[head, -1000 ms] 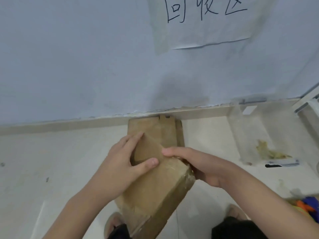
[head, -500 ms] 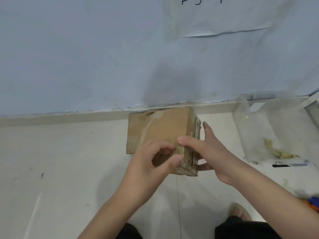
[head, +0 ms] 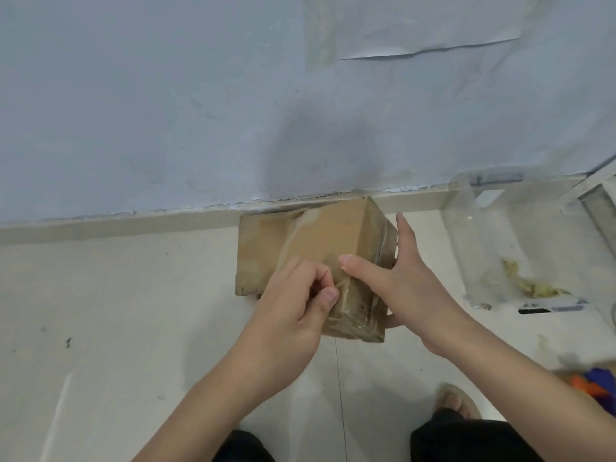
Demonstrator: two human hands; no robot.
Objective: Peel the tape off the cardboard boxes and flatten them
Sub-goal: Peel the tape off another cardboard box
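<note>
A brown cardboard box (head: 328,243) wrapped in clear tape is held above the floor, near the wall. My right hand (head: 411,288) grips it from the right side, thumb across the top face and fingers along the far side. My left hand (head: 293,311) pinches the clear tape (head: 345,290) at the box's near top edge between thumb and curled fingers. Under the box, a flattened piece of cardboard (head: 255,258) lies on the floor against the skirting.
A clear plastic bin (head: 520,241) with yellowish scraps stands on the right by the wall. A white and black tool (head: 551,307) lies in front of it. Orange and purple things (head: 596,385) sit at the right edge. My foot (head: 458,400) shows below.
The box has been turned and lifted away from me toward the wall. My left hand went from holding the box's end to pinching tape at its near edge.
</note>
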